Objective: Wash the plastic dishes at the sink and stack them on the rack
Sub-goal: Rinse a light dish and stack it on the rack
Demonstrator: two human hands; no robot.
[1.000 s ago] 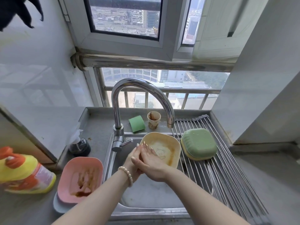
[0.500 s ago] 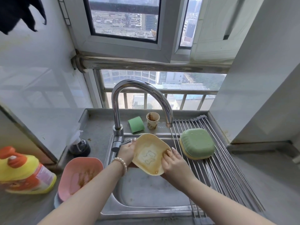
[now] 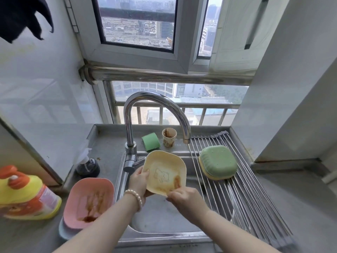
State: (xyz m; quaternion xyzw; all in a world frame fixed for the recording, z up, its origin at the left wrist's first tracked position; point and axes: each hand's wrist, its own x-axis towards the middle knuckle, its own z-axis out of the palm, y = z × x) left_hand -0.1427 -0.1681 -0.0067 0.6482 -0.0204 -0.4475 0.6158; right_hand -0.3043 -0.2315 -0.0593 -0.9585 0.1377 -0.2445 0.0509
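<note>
A yellow plastic dish (image 3: 164, 171) with a bear drawing and brown smears is held tilted over the sink (image 3: 164, 220). My left hand (image 3: 138, 181) grips its left edge, a pearl bracelet on the wrist. My right hand (image 3: 184, 198) holds its lower right rim, fingers on the inside. A dirty pink dish (image 3: 89, 201) lies on top of a blue one on the counter to the left. On the rod rack (image 3: 242, 194) at the right, a green dish (image 3: 218, 161) lies upside down over a yellow one.
The curved tap (image 3: 156, 110) arches over the sink with no water running. Behind it lie a green sponge (image 3: 150, 141) and a stained paper cup (image 3: 169, 137). A yellow detergent bottle (image 3: 23, 194) and a dark pump bottle (image 3: 87, 166) stand at the left.
Both hands were pressed together in front of the dish; they parted, and the left took its left edge. My right hand has slid from the right rim to the lower rim.
</note>
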